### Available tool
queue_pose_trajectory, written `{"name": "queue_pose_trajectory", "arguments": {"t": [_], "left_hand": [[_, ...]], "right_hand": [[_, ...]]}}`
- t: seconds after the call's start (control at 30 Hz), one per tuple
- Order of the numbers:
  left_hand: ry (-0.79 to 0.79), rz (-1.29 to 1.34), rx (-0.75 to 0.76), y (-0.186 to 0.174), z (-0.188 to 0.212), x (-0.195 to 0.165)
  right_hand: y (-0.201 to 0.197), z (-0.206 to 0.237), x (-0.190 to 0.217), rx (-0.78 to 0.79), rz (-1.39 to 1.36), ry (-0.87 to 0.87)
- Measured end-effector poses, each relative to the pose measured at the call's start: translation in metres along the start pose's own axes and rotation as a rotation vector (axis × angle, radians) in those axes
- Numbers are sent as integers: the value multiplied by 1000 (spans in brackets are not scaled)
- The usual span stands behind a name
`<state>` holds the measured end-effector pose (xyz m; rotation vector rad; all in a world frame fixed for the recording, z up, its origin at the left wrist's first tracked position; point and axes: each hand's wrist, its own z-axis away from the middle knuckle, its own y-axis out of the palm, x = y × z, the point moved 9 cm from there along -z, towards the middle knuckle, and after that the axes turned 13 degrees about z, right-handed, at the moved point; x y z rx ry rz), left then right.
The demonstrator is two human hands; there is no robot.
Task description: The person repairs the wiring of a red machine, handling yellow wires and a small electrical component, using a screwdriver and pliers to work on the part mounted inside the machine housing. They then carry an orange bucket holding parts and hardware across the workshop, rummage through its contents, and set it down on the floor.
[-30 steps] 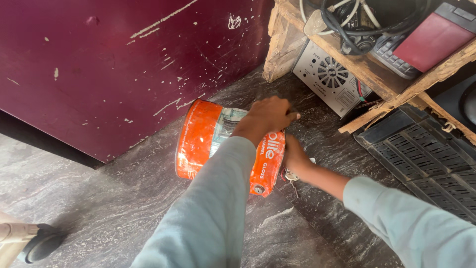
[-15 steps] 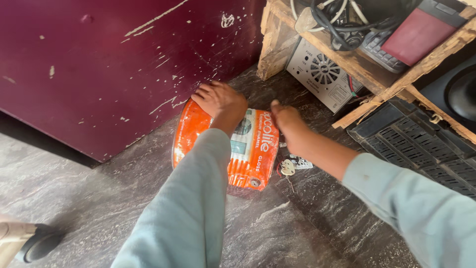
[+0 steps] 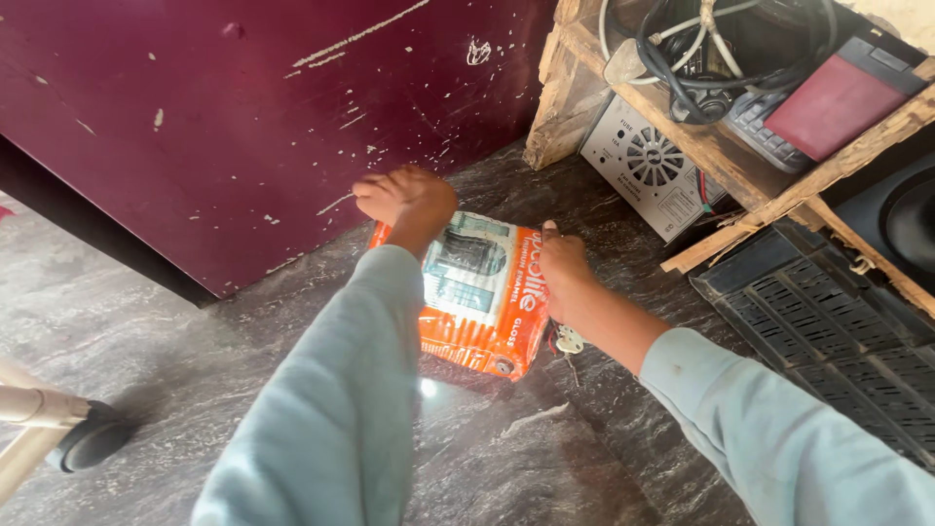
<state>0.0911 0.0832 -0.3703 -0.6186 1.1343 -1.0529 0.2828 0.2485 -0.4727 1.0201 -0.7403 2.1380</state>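
Orange tin point(image 3: 484, 292), lying on its side on the dark marbled floor point(image 3: 243, 390), just in front of the maroon panel point(image 3: 243, 127). Label of white, grey and orange facing up, round end turned toward the camera. Left hand point(image 3: 407, 200) laid over the far upper end of the tin, fingers curled down over the edge toward the panel, pressing rather than gripping. Right hand point(image 3: 565, 268) set against the tin's right side, thumb up along the edge, fingers wrapped down around the curve; loosely closed on the tin. Both forearms in pale blue-grey sleeves point(image 3: 331, 419), left one crossing much of the tin's near half. Small bunch of keys point(image 3: 567, 343) on the floor just beside the right wrist, close to the tin's lower right corner. To the right, rough wooden rack point(image 3: 750, 166) holding tangled black cables point(image 3: 721, 49) and a flat device with a dark red screen point(image 3: 838, 97). Under the rack, grey metal box with a round fan grille point(image 3: 653, 166). Black slatted crate point(image 3: 828, 321) near the right forearm. At lower left, castor wheel point(image 3: 93, 443) on a pale tube, well apart from the tin.
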Motion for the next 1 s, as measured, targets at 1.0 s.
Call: {"name": "queue_pose_trajectory", "arguments": {"t": [1.0], "left_hand": [[237, 128, 195, 35, 6, -63]], "right_hand": [[-70, -30, -21, 321, -361, -135]]}}
